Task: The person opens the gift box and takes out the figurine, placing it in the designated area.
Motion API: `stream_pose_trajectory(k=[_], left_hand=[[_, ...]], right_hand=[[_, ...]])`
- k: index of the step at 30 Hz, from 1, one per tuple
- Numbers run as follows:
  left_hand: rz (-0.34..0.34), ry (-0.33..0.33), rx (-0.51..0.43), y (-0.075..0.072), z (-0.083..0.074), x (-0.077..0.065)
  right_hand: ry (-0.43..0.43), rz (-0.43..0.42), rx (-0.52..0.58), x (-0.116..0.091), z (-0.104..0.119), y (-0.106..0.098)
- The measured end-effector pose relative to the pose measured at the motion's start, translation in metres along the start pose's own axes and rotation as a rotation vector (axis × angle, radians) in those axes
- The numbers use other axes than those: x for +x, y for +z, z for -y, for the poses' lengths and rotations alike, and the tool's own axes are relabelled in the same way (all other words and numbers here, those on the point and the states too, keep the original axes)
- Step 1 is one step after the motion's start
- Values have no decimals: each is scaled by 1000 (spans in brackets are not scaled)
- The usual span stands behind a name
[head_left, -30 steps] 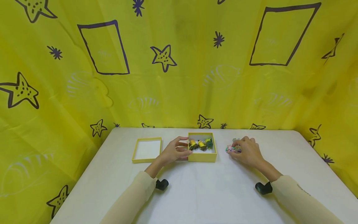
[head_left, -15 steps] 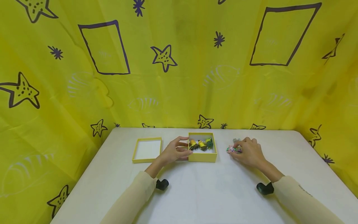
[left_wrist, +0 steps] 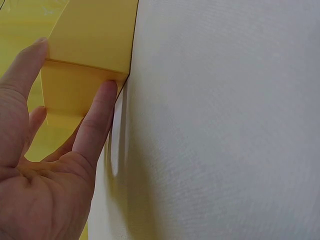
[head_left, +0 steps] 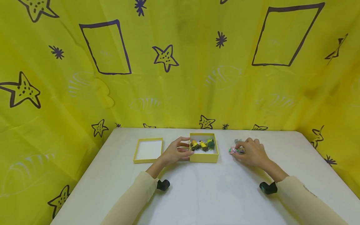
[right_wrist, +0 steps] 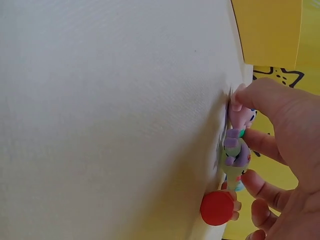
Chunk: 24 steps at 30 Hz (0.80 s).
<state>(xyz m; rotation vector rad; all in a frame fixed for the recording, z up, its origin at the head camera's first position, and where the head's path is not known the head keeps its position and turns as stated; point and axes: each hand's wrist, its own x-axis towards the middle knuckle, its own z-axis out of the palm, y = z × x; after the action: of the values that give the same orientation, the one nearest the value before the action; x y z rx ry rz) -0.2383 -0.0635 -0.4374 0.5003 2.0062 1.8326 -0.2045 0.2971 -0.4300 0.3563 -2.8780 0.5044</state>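
Note:
My left hand (head_left: 177,150) rests against the left wall of a yellow box (head_left: 203,158), its fairly straight fingers and thumb touching the wall and corner. Inside the box lie three small toy figures (head_left: 203,146) in yellow, orange and green. To the right of the box, my right hand (head_left: 252,152) pinches a small pink toy figure (right_wrist: 240,117) between thumb and index finger, low at the tabletop. Beside it, close to the other fingers, are a purple and pale green toy figure (right_wrist: 237,152) and one with a round red base (right_wrist: 217,208).
A shallow yellow box lid (head_left: 148,151), white inside, lies left of the box. Pale greenish toys (head_left: 238,141) sit just behind my right fingers. The white table (head_left: 208,190) ends at a yellow patterned curtain (head_left: 180,93). Each wrist carries a black camera (head_left: 268,188).
My right hand has shifted slightly to the right, and the pink toy figure has moved a little with it. The left hand and the box have stayed in place.

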Motion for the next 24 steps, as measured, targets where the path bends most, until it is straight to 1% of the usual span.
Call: stream_pose_trajectory(k=[9,15,20,24], left_hand=[[-13,-9,1,0,-3,-1],[-14,3,12,0,-1,0],[-17,11,27,0,0,-1],[-18,13,32,0,1,0]], right_hand=[[-7,32,-15,2,3,-5],[-21,46,-37,4,2,-7],[-38,90,-49,6,2,-12],[-79,134,-49,10,3,-20]])
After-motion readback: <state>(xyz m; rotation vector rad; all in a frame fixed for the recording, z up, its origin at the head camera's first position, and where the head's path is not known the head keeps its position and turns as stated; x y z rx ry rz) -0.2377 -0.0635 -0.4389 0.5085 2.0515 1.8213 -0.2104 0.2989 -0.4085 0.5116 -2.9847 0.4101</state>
